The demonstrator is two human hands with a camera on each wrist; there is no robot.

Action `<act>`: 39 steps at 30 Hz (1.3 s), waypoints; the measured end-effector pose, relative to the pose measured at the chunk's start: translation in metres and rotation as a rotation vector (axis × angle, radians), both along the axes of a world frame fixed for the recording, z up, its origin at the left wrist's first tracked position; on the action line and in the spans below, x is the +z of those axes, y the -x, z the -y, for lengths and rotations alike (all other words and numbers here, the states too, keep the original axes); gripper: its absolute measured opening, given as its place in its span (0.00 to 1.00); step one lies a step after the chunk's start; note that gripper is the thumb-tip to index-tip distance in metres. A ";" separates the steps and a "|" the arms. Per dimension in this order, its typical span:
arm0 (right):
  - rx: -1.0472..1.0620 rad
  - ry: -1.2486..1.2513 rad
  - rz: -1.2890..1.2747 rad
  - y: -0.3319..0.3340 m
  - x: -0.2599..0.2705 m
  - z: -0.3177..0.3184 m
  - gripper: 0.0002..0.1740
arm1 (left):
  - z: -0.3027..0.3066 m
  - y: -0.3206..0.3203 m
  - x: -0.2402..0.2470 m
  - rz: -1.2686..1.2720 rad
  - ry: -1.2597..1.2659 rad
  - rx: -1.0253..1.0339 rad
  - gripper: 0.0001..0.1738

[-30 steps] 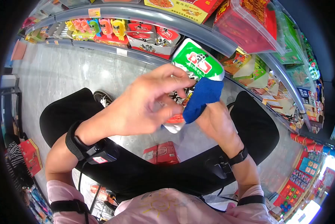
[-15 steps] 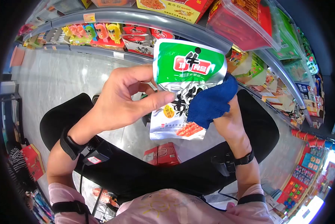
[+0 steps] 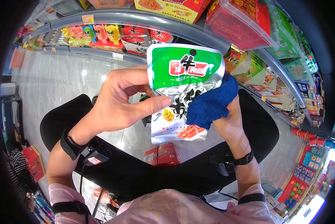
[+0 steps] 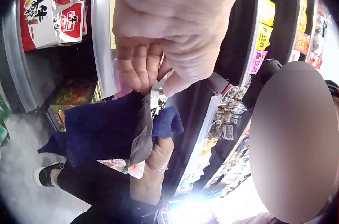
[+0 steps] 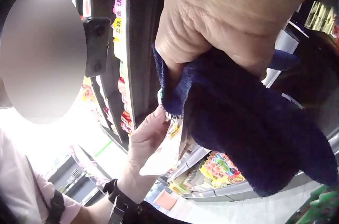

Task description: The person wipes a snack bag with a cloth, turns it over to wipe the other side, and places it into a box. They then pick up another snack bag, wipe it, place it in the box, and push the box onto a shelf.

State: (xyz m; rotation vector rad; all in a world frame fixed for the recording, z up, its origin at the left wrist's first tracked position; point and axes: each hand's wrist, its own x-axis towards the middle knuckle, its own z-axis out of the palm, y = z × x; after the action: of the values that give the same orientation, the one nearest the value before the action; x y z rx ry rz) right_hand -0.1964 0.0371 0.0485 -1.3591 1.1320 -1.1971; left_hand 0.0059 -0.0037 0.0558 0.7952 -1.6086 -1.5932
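A green and silver snack pouch (image 3: 182, 84) with Chinese lettering is held up, its printed front facing the head camera. At its left edge my left hand (image 3: 117, 100) pinches it, thumb on the front and fingers behind. My right hand (image 3: 229, 119) grips a dark blue cloth (image 3: 212, 104) folded over the pouch's right edge. In the left wrist view, the cloth (image 4: 103, 128) hangs broad behind the pouch. The right wrist view shows the cloth (image 5: 243, 128) draped below my right hand (image 5: 228, 17), most of whose fingers it hides.
A curved shelf edge (image 3: 122, 16) runs ahead, with colourful toy-like figures (image 3: 100, 33) and red snack packs (image 3: 135, 37) beneath. Clear plastic bins (image 3: 245, 26) jut out at upper right. Below, between my legs, lies a red box (image 3: 162, 154) on the grey floor (image 3: 70, 74).
The pouch has turned from a tilted, partly covered pose to upright and front-on. My left hand has drawn back to its left edge. Over the last half second it shifted slightly down.
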 end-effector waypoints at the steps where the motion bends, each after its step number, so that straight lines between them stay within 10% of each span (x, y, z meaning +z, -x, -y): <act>1: 0.008 -0.049 0.054 0.000 0.001 -0.001 0.11 | 0.000 0.000 0.000 0.003 0.010 0.004 0.10; 39: 0.059 -0.033 0.052 -0.001 -0.006 0.001 0.15 | -0.002 0.000 0.001 0.116 0.286 0.051 0.08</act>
State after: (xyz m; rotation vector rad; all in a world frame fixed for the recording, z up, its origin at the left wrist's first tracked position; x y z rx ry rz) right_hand -0.1959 0.0363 0.0423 -1.3208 1.0634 -1.1596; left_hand 0.0060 -0.0015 0.0565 0.7779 -1.8332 -1.2634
